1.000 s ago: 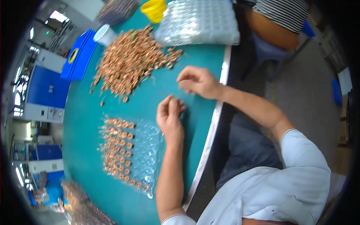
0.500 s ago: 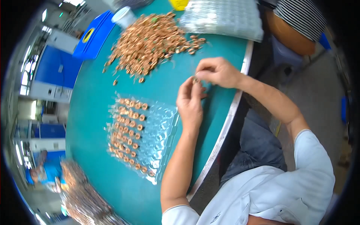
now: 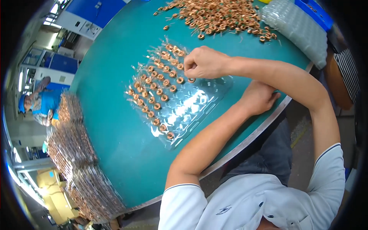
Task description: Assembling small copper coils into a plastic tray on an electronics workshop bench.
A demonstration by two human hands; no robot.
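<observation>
My right hand point(image 3: 206, 62) is over the clear plastic tray point(image 3: 183, 122), thumb and fingers pinched together. A small copper-wound ring coil point(image 3: 191, 80) sits right at its fingertips, partly covered by them. Several rows of similar coils point(image 3: 166, 82) with thin wire ends fill the far left part of the tray; its near right pockets shine and hold none. My left hand point(image 3: 257, 98) rests low near the table's front edge, under the right forearm. Its fingers are curled and partly hidden, so what they hold, if anything, does not show.
A heap of loose copper coils point(image 3: 220, 15) lies at the back of the green table point(image 3: 115, 96). Stacked clear trays point(image 3: 297, 28) and a blue bin point(image 3: 316, 13) stand at the back right. Filled trays point(image 3: 84, 165) are piled at the left. Another person point(image 3: 40, 103) is beyond them.
My hands, together before at a small coil, have come apart. The right hand has moved left to the tray; the left has lowered toward the table edge. The view has shifted.
</observation>
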